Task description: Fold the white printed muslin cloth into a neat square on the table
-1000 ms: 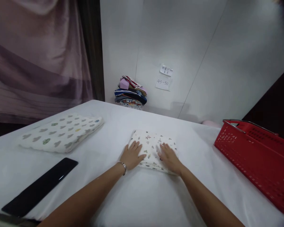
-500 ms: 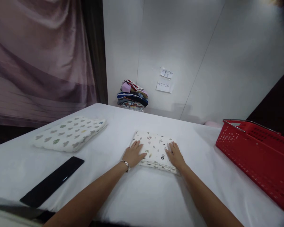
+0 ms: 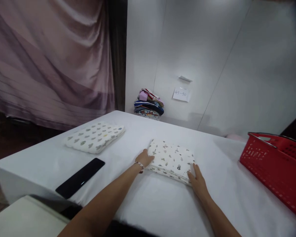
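A folded white cloth point(image 3: 171, 158) with small printed motifs lies flat on the white-covered table in front of me. At its left edge rests my left hand point(image 3: 144, 158), a bracelet on the wrist, its thumb apart from the fingers and reaching over the cloth's border. My right hand point(image 3: 198, 181) touches the right edge near the front corner, thumb and fingers apart. Both hands are open and flank the cloth; whether any fingertips reach under it cannot be seen. Folded layers show along its front side.
Another folded white cloth with grey cloud-like prints point(image 3: 95, 137) lies back left. Nearer is a long black flat object point(image 3: 81, 177). A red basket point(image 3: 273, 171) stands at right. Stacked folded fabrics point(image 3: 149, 107) sit beyond the table point(image 3: 143, 210), below a paper sign point(image 3: 181, 94).
My hands have slid outward from the top of the folded cloth to its left and right edges. The view has shifted left, so things appear farther right.
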Demonstrator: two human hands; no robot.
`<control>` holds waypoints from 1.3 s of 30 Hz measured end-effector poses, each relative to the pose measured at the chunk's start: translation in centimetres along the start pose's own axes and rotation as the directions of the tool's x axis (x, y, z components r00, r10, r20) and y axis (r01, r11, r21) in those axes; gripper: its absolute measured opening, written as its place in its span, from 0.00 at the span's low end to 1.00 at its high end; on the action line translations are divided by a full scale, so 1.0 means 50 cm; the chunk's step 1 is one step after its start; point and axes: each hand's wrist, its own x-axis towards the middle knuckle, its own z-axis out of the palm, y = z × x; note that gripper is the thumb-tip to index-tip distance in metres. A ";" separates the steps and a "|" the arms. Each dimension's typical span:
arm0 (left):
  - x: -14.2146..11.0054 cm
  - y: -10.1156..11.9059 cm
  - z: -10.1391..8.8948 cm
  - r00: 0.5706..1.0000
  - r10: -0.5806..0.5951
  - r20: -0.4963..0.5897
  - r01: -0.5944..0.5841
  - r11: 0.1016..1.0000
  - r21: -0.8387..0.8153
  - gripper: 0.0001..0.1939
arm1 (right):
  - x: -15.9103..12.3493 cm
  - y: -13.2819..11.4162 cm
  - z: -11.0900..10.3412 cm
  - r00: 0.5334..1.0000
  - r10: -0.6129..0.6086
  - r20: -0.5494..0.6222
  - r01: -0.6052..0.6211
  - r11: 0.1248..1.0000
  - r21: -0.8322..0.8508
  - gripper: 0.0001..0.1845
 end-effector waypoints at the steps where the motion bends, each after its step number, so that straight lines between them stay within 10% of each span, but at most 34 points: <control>1: 0.004 -0.002 -0.004 1.000 0.014 -0.008 -0.014 1.000 -0.014 0.35 | -0.007 -0.004 0.002 1.000 -0.004 -0.001 0.004 1.000 0.004 0.35; 8: 0.034 -0.039 -0.034 0.998 0.012 -0.063 -0.015 0.999 -0.051 0.35 | -0.063 -0.043 0.001 0.993 -0.045 0.111 0.055 0.995 -0.084 0.37; 12: 0.021 -0.057 -0.036 0.997 0.041 -0.066 -0.049 0.992 -0.115 0.32 | -0.058 -0.088 -0.023 0.961 -0.263 0.084 0.276 0.927 -0.255 0.34; 21: 0.015 -0.106 -0.029 0.977 0.211 -0.039 -0.210 0.901 -0.380 0.22 | -0.062 -0.176 0.041 0.652 -0.534 0.538 0.732 0.628 -0.264 0.31; 28: 0.007 -0.100 -0.049 0.960 0.263 -0.094 -0.279 0.897 -0.342 0.24 | -0.057 -0.185 0.038 0.688 -0.468 0.554 0.674 0.694 -0.252 0.29; 39: -0.028 -0.071 -0.069 0.741 0.671 -0.016 -0.669 0.736 -0.106 0.04 | -0.014 -0.282 0.096 0.741 -0.568 0.358 0.647 0.747 -0.155 0.12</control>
